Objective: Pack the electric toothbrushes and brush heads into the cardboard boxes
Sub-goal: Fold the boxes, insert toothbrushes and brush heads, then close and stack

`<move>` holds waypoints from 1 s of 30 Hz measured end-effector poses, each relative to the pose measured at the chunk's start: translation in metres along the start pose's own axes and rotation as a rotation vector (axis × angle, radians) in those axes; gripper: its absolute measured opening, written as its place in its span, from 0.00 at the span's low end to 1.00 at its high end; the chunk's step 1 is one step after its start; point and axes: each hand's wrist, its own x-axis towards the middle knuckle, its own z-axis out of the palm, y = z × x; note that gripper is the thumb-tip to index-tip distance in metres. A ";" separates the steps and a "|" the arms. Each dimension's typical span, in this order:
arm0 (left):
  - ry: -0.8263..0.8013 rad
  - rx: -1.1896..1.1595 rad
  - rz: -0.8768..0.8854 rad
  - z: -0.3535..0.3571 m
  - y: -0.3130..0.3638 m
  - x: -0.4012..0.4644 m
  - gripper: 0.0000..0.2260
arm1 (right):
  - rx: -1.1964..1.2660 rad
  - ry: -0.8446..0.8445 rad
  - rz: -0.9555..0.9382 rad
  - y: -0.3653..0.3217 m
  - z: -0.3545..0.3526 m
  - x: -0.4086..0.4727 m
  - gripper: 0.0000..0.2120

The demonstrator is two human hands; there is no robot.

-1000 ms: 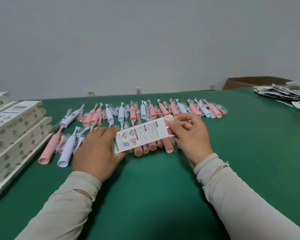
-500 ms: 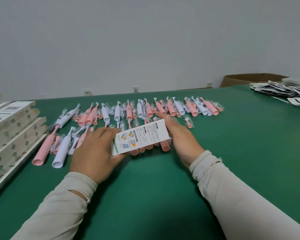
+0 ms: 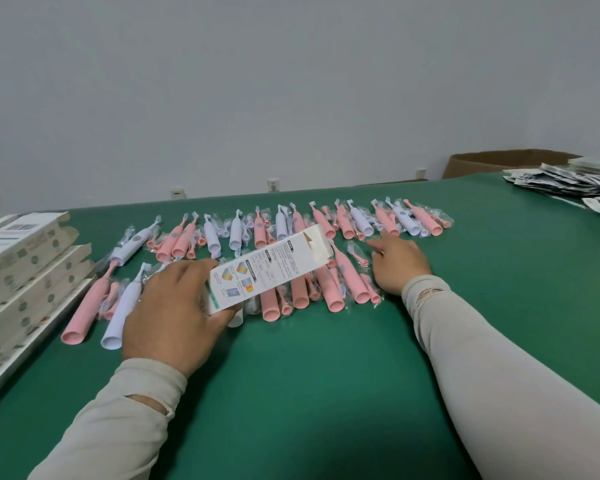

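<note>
My left hand (image 3: 174,306) grips the near end of a white printed cardboard box (image 3: 271,268), which is tilted up over the toothbrushes with its far flap open. My right hand (image 3: 397,261) is off the box and reaches over the pink toothbrushes (image 3: 347,278) to the right of it, fingers relaxed and spread, touching a small bagged brush head (image 3: 355,252). Several pink and white toothbrushes in clear bags lie in rows across the green table (image 3: 309,375). A white toothbrush (image 3: 122,310) and a pink one (image 3: 87,306) lie left of my left hand.
Stacked white cardboard boxes (image 3: 18,271) stand along the left edge of the table. A pile of folded printed leaflets (image 3: 568,183) lies at the far right. A brown carton (image 3: 506,162) stands behind the table's far right corner.
My right hand let go of the box's far end and moved right, down to the toothbrushes. The box's far flap has opened, and my left hand alone holds the box.
</note>
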 end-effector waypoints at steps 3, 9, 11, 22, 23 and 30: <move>-0.006 0.007 0.003 0.001 -0.002 0.001 0.26 | -0.179 -0.018 0.093 0.003 0.000 0.008 0.11; -0.017 0.006 0.002 -0.001 0.000 -0.002 0.26 | -0.051 0.041 0.245 0.016 -0.011 -0.005 0.11; -0.019 -0.005 0.006 -0.003 0.002 -0.004 0.25 | 0.035 0.073 0.229 0.018 -0.015 -0.013 0.17; -0.011 0.033 0.047 -0.010 -0.002 0.002 0.26 | 1.097 0.047 -0.093 -0.057 -0.027 -0.072 0.15; -0.017 0.035 0.048 -0.010 -0.004 0.002 0.26 | 1.127 0.019 -0.099 -0.061 -0.023 -0.075 0.14; -0.003 0.057 0.065 -0.011 -0.010 0.002 0.26 | 1.359 0.048 -0.075 -0.059 -0.023 -0.078 0.22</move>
